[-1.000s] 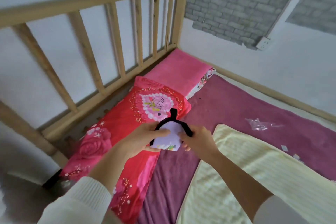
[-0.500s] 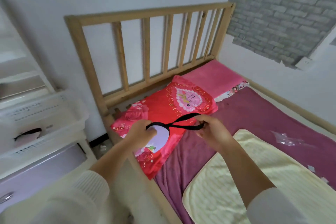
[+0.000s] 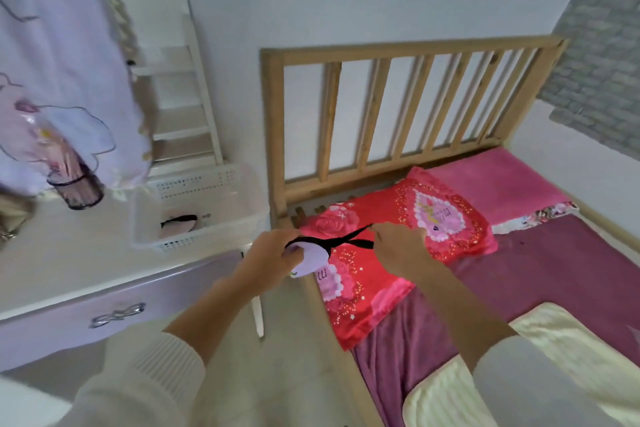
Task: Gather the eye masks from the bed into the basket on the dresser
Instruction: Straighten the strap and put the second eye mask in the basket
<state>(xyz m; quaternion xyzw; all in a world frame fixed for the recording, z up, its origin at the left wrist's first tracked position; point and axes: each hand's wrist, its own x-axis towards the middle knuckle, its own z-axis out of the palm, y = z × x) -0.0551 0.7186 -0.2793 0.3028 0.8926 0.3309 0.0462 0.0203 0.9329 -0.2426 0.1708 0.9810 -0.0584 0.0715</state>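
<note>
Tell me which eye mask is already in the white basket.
The pale pink eye mask with a black strap, lying on the white plastic basket floor. The lilac eye mask is held between the left hand and right hand.

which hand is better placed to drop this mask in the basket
Left, probably. The left hand holds the eye mask body and is the hand nearer the basket on the dresser. The right hand only pinches the strap, over the bed.

Both hands hold eye mask [image 3: 311, 258] nr basket [image 3: 207, 184].
</note>
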